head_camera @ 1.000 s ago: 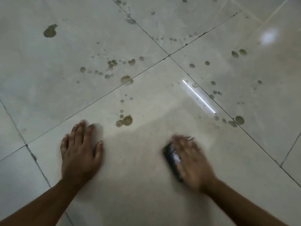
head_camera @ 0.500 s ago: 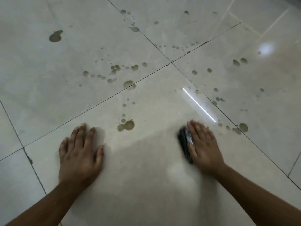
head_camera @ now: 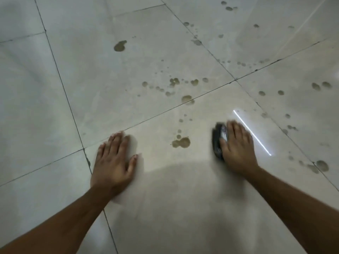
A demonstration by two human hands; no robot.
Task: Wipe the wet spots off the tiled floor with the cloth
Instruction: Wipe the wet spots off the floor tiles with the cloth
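My right hand presses flat on a dark cloth on the pale tiled floor; only the cloth's left edge shows from under my palm. My left hand rests flat on the floor, fingers apart, holding nothing. A brownish wet blotch lies between my hands, a little ahead of them. Several more wet spots are scattered farther ahead. One larger spot sits far ahead on the left, and another lies to the right of my right hand.
Dark grout lines cross the floor diagonally. A bright thin reflected light strip lies just right of my right hand. My shadow darkens the tile near my arms.
My right hand has slid the cloth forward, away from me. My left hand stayed planted. The view has shifted, so the floor appears lower and more to the right.
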